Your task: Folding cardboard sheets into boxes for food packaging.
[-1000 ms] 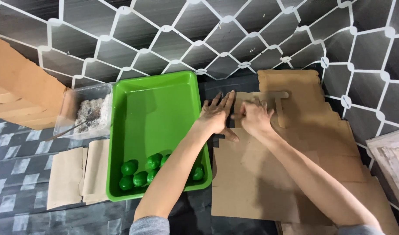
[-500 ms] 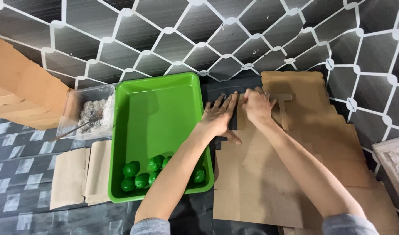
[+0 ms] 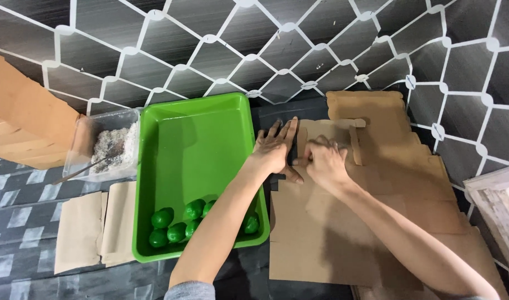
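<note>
Head view shows your left hand still pressed flat, fingers spread, on the cardboard sheet, while your right hand has curled closed onto its flap, just beside.

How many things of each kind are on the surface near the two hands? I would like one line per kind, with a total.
Green tray: 1
Green round fruits in the tray: 7 visible, more may be hidden under the arm
Clear container with white grains: 1
Flat cardboard stack under the left hand and right hand: 1
Folded brown paper pieces: 2
Total: 12
</note>
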